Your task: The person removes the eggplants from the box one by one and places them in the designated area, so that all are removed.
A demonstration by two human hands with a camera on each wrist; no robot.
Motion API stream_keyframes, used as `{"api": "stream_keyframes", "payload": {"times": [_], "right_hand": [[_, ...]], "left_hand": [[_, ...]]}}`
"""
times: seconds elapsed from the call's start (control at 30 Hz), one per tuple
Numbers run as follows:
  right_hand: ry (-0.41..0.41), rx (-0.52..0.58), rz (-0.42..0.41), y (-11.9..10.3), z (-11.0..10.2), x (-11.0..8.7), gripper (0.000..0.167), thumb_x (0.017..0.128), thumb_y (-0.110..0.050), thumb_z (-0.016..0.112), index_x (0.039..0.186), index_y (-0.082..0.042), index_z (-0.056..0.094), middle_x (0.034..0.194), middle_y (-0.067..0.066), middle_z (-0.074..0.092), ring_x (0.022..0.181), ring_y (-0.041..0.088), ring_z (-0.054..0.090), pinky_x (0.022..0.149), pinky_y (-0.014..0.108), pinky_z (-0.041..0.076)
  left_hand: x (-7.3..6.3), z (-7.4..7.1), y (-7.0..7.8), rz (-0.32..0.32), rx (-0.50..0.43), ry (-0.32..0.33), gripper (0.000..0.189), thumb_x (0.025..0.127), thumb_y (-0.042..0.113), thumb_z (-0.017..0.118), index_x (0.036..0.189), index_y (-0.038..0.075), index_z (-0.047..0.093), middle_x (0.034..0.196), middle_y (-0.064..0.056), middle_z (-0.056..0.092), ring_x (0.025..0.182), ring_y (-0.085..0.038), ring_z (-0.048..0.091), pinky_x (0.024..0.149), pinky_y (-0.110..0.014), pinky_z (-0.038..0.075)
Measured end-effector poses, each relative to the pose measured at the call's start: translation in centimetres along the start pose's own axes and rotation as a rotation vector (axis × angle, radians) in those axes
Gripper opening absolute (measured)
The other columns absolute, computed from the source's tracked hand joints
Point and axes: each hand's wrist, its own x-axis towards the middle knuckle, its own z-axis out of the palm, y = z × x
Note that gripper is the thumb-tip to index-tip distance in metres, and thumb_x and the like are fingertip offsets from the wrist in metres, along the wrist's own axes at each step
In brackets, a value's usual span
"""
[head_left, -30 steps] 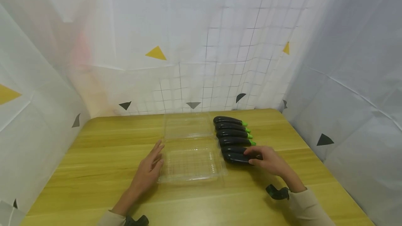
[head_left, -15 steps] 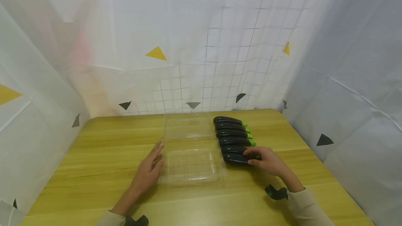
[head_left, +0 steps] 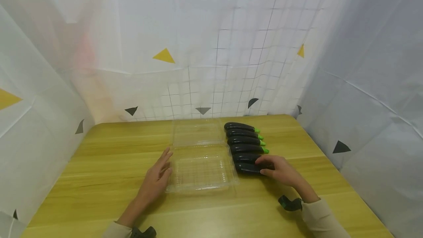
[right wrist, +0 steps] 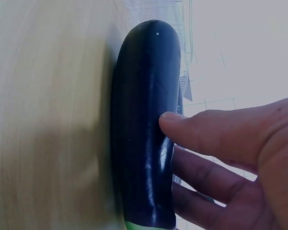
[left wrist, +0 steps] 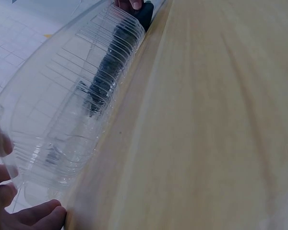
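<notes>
A clear plastic clamshell container (head_left: 202, 188) lies unfolded on the table, its lid (head_left: 198, 132) toward the back wall. At its left edge my left hand (head_left: 154, 181) touches the side with fingers fairly straight; in the left wrist view the fingertips (left wrist: 48, 211) are at the near corner. Right of the container, several dark purple eggplants lie side by side in a column, green stem ends to the right. My right hand (head_left: 280, 170) pinches the nearest eggplant (right wrist: 144, 110) near its stem end, thumb on the near side, other fingers partly hidden behind it.
The second-nearest eggplant (head_left: 245, 158) lies right behind the held one, with another eggplant (head_left: 244, 148) beyond it. The wooden table (head_left: 115, 164) is enclosed by white sheeting (head_left: 211, 47) at the back and sides.
The right hand and the nearest eggplant have shifted very slightly toward the front and left, leaving a little more of the second eggplant showing. The left hand and container have stayed put.
</notes>
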Motion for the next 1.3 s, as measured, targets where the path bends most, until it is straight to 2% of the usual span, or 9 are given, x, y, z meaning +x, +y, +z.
{"api": "stream_keyframes", "payload": {"times": [0.23, 0.63, 0.9, 1.07, 1.3], "right_hand": [[-0.006, 0.007, -0.004, -0.2, -0.1, 0.0, 0.027, 0.094, -0.001, 0.075, 0.12, -0.001, 0.071, 0.118, 0.011, 0.071, 0.111, 0.035, 0.068, 0.094, 0.056, 0.055], [0.013, 0.0, -0.049, -0.6, 0.1, -0.1, 0.029, 0.091, 0.0, 0.078, 0.12, 0.001, 0.07, 0.116, 0.012, 0.072, 0.108, 0.036, 0.069, 0.09, 0.056, 0.057], [0.074, -0.026, 0.011, -0.4, 0.7, -0.1, 0.033, 0.086, -0.001, 0.083, 0.117, -0.001, 0.071, 0.112, 0.009, 0.072, 0.103, 0.033, 0.07, 0.088, 0.054, 0.058], [0.11, -0.049, 0.024, -0.4, 1.1, 0.0, 0.035, 0.082, 0.001, 0.086, 0.114, -0.001, 0.072, 0.111, 0.008, 0.072, 0.103, 0.033, 0.069, 0.088, 0.054, 0.058], [0.108, -0.096, -0.008, -0.6, 1.2, -0.1, 0.037, 0.081, 0.0, 0.088, 0.114, -0.003, 0.072, 0.113, 0.005, 0.069, 0.104, 0.031, 0.068, 0.089, 0.051, 0.058]], "left_hand": [[0.0, -0.1, 0.2, 0.004, 0.013, 0.006, 0.055, 0.104, 0.0, 0.056, 0.158, 0.003, 0.043, 0.168, -0.001, 0.028, 0.127, -0.042, 0.059, 0.098, -0.056, 0.053], [0.0, -0.1, 0.3, 0.003, 0.017, 0.014, 0.056, 0.104, -0.002, 0.056, 0.157, 0.002, 0.043, 0.168, -0.002, 0.029, 0.126, -0.043, 0.06, 0.097, -0.056, 0.054], [0.1, -0.1, 0.3, 0.008, 0.017, 0.01, 0.055, 0.103, -0.002, 0.056, 0.157, 0.001, 0.043, 0.167, -0.008, 0.031, 0.125, -0.044, 0.06, 0.097, -0.057, 0.053], [0.0, -0.1, 0.3, 0.002, 0.012, 0.007, 0.056, 0.104, -0.001, 0.056, 0.157, 0.002, 0.043, 0.168, -0.006, 0.03, 0.126, -0.043, 0.06, 0.098, -0.057, 0.053], [0.0, -0.1, 0.2, -0.006, 0.009, -0.001, 0.055, 0.105, 0.001, 0.056, 0.158, 0.005, 0.043, 0.168, -0.003, 0.028, 0.127, -0.042, 0.059, 0.099, -0.057, 0.052]]}}
